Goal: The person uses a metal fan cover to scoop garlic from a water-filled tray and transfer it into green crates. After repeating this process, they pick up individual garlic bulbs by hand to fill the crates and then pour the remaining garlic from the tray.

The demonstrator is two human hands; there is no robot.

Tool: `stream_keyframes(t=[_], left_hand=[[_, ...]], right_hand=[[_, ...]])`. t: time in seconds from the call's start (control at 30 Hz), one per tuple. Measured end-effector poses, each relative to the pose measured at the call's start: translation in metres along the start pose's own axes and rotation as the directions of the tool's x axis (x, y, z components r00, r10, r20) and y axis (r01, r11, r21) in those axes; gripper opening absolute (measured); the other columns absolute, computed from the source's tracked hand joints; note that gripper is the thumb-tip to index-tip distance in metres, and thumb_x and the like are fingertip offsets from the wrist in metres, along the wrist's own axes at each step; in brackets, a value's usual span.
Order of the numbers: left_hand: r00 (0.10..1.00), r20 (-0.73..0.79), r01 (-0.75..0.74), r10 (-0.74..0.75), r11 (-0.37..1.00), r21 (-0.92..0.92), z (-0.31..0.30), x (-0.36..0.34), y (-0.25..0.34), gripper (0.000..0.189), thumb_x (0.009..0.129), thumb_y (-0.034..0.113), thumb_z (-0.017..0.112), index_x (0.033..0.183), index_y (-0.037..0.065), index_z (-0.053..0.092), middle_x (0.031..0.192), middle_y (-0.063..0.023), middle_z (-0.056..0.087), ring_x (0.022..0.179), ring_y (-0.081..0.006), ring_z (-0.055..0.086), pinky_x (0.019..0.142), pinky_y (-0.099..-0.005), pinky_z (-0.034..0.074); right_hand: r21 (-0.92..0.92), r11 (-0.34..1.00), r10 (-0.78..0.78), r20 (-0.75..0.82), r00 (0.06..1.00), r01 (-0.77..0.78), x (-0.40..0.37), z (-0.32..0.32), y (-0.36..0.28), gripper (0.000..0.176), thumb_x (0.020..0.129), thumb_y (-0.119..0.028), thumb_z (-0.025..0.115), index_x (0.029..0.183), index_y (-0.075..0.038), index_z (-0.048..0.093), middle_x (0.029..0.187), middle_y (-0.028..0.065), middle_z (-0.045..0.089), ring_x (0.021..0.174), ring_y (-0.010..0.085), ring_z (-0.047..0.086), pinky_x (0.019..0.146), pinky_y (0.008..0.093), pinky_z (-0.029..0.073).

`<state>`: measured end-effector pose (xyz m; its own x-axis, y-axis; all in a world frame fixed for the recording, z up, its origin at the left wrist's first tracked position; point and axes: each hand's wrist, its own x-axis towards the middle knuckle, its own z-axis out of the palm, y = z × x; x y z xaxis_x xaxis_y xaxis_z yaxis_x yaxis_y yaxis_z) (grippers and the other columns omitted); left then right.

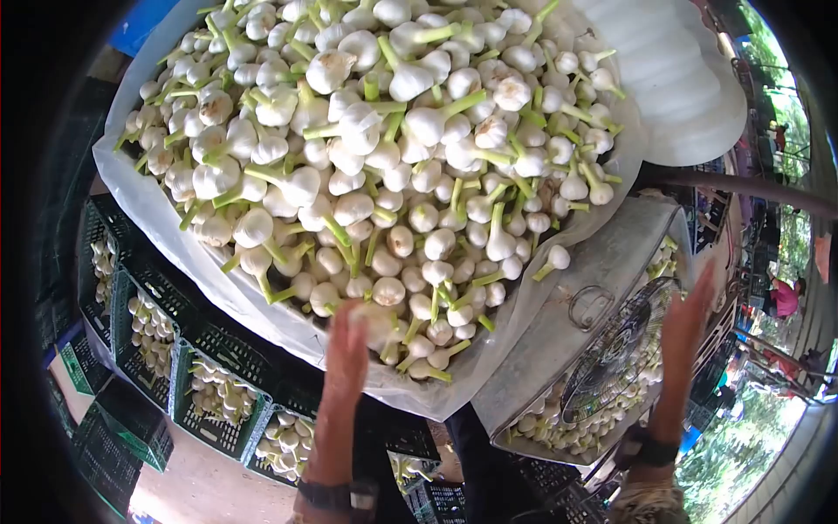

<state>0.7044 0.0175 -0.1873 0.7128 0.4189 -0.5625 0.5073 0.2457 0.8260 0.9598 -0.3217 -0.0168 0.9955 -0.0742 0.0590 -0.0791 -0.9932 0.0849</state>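
A large heap of white garlic bulbs with green stems fills a container lined with clear plastic. My left hand is at the heap's lower edge, seen from the side; a blurred pale bulb shows beside its fingertips, and motion hides whether it is gripped. On the right, my right hand is raised with its fingers stretched out and nothing visible in it, near a metal tray holding more garlic. Both wrists wear dark bands.
A round wire fan guard overlaps the metal tray. Dark green crates with garlic line the lower left. A white plastic sack is at the upper right. People are visible in the distance at the far right, one in pink.
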Motion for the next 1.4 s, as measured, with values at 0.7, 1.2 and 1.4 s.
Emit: stream_keyframes(t=[0.7,1.2,1.4], left_hand=[[0.879,0.134,0.473,-0.458,0.800,-0.369,0.047,0.149,-0.051,0.086,0.081,0.050,0.065,0.137,-0.007,0.033,0.133,-0.0175,0.044,0.113,-0.0266,0.049,0.090,-0.0393,0.044],[0.969,0.076,0.216,-0.235,0.658,-0.722,0.080,0.084,0.005,0.063,0.083,0.035,0.069,0.129,0.002,0.042,0.115,-0.0114,0.056,0.103,-0.0204,0.054,0.090,-0.0346,0.045],[0.988,-0.149,-0.142,0.037,0.586,-0.798,0.134,0.073,0.012,0.048,0.081,0.022,0.073,0.119,0.002,0.053,0.096,-0.0057,0.061,0.086,-0.0129,0.056,0.076,-0.0289,0.049]], right_hand=[[0.272,0.475,-0.331,0.936,0.116,-0.837,-0.027,0.282,-0.184,0.074,0.084,-0.059,0.054,0.137,-0.008,0.044,0.135,0.0040,0.048,0.118,0.0177,0.049,0.098,0.0299,0.039],[0.533,0.058,-0.495,0.749,0.440,-0.844,-0.050,0.244,-0.157,0.050,0.088,-0.033,0.058,0.129,-0.005,0.050,0.119,0.0060,0.054,0.107,0.0169,0.053,0.091,0.0306,0.044],[0.868,0.120,-0.713,0.413,0.566,-0.481,-0.029,0.178,-0.140,0.042,0.090,-0.022,0.052,0.127,-0.002,0.048,0.121,0.0118,0.054,0.111,0.0221,0.052,0.097,0.0338,0.042]])
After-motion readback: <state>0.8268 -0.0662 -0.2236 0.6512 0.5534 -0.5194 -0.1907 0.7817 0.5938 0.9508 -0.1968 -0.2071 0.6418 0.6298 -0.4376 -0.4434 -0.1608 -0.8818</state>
